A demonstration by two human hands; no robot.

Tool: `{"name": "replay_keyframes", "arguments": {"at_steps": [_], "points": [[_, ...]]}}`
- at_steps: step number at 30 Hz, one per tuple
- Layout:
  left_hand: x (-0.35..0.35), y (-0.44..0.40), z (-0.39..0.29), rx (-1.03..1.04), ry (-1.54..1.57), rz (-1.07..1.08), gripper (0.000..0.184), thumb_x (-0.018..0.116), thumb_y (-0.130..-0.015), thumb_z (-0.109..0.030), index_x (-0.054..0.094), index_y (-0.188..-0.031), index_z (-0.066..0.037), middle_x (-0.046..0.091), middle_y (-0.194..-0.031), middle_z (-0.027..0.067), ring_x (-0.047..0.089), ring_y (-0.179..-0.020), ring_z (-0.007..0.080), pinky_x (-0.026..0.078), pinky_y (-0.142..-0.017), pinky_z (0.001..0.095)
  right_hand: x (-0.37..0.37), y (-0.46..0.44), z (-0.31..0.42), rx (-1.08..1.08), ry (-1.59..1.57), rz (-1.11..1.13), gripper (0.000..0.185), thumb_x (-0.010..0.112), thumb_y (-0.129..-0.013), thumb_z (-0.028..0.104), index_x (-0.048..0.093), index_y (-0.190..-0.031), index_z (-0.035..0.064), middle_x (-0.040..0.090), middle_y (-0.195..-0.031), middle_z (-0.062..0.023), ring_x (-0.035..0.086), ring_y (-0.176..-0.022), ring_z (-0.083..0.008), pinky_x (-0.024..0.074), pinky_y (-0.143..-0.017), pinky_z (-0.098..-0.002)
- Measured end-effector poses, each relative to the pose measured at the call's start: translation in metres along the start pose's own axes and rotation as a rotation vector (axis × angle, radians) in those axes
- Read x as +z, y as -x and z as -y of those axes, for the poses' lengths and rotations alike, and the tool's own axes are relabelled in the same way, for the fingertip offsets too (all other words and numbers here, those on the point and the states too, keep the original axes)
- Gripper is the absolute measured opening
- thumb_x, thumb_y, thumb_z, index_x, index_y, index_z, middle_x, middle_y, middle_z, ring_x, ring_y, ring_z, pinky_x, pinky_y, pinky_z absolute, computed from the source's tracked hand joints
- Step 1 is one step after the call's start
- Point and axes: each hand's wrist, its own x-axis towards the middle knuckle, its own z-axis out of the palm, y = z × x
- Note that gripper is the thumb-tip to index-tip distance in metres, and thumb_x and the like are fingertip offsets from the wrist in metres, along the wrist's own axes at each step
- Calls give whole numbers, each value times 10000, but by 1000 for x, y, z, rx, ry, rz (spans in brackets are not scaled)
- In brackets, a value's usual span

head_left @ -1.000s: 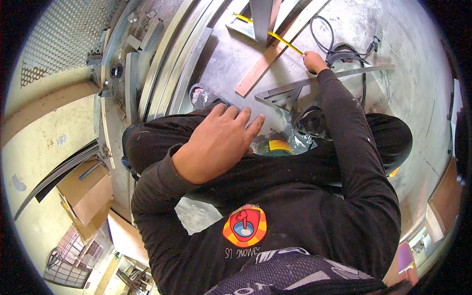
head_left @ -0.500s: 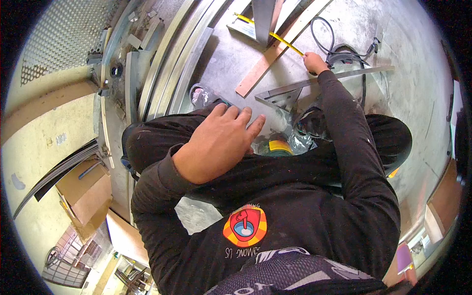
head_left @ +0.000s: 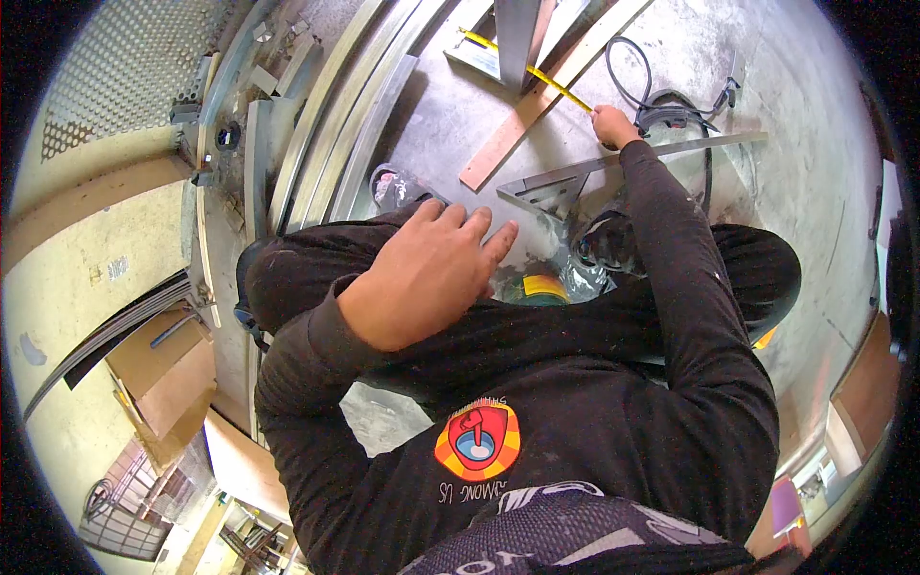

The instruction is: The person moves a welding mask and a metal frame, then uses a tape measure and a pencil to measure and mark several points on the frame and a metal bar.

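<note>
My right hand [head_left: 614, 126] is closed at one end of a yellow tape measure [head_left: 565, 90], whose case is mostly hidden in my fingers. The blade runs up and left across a wooden strip [head_left: 508, 147] and past an upright grey metal bar [head_left: 515, 43]. Its far end lies by a short metal piece [head_left: 476, 60]. Just below my right hand, a metal set square with a long arm [head_left: 652, 153] lies on the floor. My left hand [head_left: 431, 273] hangs palm down over my lap, fingers spread and holding nothing.
Long metal profiles [head_left: 331, 115] lie along the left. A corded tool [head_left: 671, 115] with its looped black cable sits on the floor at upper right. Between my feet is a green and yellow round object [head_left: 544, 289], partly hidden. Cardboard [head_left: 163, 359] stands farther left.
</note>
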Motion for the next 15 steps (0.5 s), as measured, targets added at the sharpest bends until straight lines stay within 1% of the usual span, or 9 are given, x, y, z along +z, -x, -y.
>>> {"name": "replay_keyframes", "arguments": {"at_steps": [1,4,6,7,8,10,12,13,15], "points": [[2,-1,2,-2,-4,-5,606,674,-790,-284,476,-1322,-71,564,-1171,125,553,-1059,279,431,-919,393,-2,2,2,-4,2,-5,287,473,-936,250,637,-941,14,643,-934,-247,599,-891,-450,473,-800,-504],[5,-2,5,2,-25,-73,624,684,-785,-307,473,-1324,-75,574,-1157,125,561,-1048,284,440,-905,397,-7,0,-1,-15,-59,-34,367,414,-944,282,646,-940,-2,643,-958,-251,597,-954,-434,453,-852,-514],[3,-4,5,3,0,-5,635,691,-780,-319,471,-1326,-79,579,-1150,129,572,-1038,288,448,-891,398,14,-9,-20,54,-401,-142,398,379,-945,292,633,-871,-5,635,-887,-257,587,-882,-448,440,-798,-522],[4,-4,5,4,-11,-23,635,691,-780,-319,471,-1326,-79,579,-1150,129,572,-1038,288,448,-891,398,21,-11,-26,73,-563,-216,421,360,-947,300,624,-834,-7,628,-850,-261,581,-843,-455,433,-768,-525],[6,-4,6,16,-10,-13,639,695,-780,-329,472,-1324,-80,580,-1150,132,578,-1034,292,451,-883,405,23,-12,-33,12,-616,-254,423,410,-941,336,604,-811,-17,616,-765,-231,604,-772,-383,455,-713,-472],[12,-5,7,36,-29,-25,642,700,-780,-339,473,-1322,-81,581,-1150,135,584,-1031,297,454,-876,412,1,20,2,255,-1103,-324,252,487,-933,237,574,-772,64,517,-667,1,476,-586,-124,383,-556,-280],[13,-5,7,30,-16,0,656,702,-780,-376,474,-1321,-86,579,-1155,136,588,-1036,304,454,-872,427,17,12,-14,203,-1130,-286,193,561,-882,240,557,-763,88,469,-653,30,444,-585,-113,367,-568,-273],[7,-5,4,6,-16,35,657,697,-784,-406,478,-1318,-90,581,-1152,137,586,-1050,308,453,-873,444,6,22,-3,224,-1188,-309,166,588,-853,232,555,-786,83,481,-683,18,458,-616,-119,376,-588,-276],[10,-3,6,14,-18,-5,636,684,-798,-399,484,-1315,-87,589,-1144,134,595,-1034,315,453,-873,454,-2,42,26,246,-1261,-379,161,618,-813,206,544,-858,71,509,-762,-14,485,-691,-134,399,-630,-288]]}}
